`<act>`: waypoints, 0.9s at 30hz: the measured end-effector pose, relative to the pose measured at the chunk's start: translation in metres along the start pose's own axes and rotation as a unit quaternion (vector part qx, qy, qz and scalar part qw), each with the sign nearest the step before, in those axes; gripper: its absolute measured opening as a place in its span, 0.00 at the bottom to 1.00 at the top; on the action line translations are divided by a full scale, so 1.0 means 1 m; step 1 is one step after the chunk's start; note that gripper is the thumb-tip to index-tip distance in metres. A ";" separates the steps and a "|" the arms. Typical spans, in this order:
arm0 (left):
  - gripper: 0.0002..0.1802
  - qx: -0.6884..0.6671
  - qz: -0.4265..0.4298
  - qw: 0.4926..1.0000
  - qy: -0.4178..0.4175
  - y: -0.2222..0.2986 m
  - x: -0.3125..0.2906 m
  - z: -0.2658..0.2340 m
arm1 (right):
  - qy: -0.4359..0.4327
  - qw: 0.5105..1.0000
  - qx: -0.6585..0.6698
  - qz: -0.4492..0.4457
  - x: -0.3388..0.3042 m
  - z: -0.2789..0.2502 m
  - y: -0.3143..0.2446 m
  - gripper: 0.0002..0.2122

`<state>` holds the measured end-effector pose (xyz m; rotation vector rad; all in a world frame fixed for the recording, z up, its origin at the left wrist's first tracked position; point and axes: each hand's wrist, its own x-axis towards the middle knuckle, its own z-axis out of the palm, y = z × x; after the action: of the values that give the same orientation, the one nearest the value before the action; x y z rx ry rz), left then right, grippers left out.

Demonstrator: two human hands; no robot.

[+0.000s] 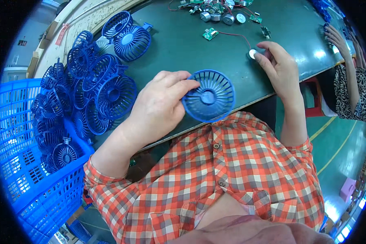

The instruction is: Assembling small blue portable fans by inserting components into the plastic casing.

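My left hand [162, 105] pinches the rim of a round blue plastic fan guard [225, 99], with its slatted bowl and round centre facing up, near the table's front edge. Farther right, my right hand [278, 67] has thumb and forefinger at the edge of a small round motor [252, 54] with a pale face. A thin red wire runs from that motor to a green circuit board [210, 34] lying on the dark green table. The other fingers of my right hand are curled and partly hidden.
A pile of blue fan guards [113, 94] covers the table's left side and spills into a blue plastic basket [55, 183]. Several motors [228, 19] with circuit boards lie at the far side. Another person's hand [336, 40] rests at the table's far right.
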<state>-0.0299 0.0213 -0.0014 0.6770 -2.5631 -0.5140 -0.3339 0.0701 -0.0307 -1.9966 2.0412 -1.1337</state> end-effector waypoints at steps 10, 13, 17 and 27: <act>0.21 0.003 0.045 0.999 0.017 0.001 0.000 0.017 | -0.043 0.998 -0.007 -0.046 0.005 0.006 -0.024 0.10; 0.19 0.005 0.048 0.999 0.020 -0.002 -0.004 0.017 | -0.048 0.991 0.052 -0.112 -0.003 -0.003 -0.058 0.12; 0.18 -0.007 0.053 0.998 0.034 -0.004 -0.005 0.018 | -0.174 0.947 0.009 -0.270 -0.005 -0.003 -0.077 0.14; 0.15 -0.002 0.068 0.995 0.070 -0.008 -0.008 0.023 | -0.241 0.915 -0.051 -0.319 -0.003 -0.006 -0.086 0.18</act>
<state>-0.0319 0.0250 -0.0266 0.5127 -2.4535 -0.4114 -0.2647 0.0850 0.0187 -2.7463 1.2595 -0.4845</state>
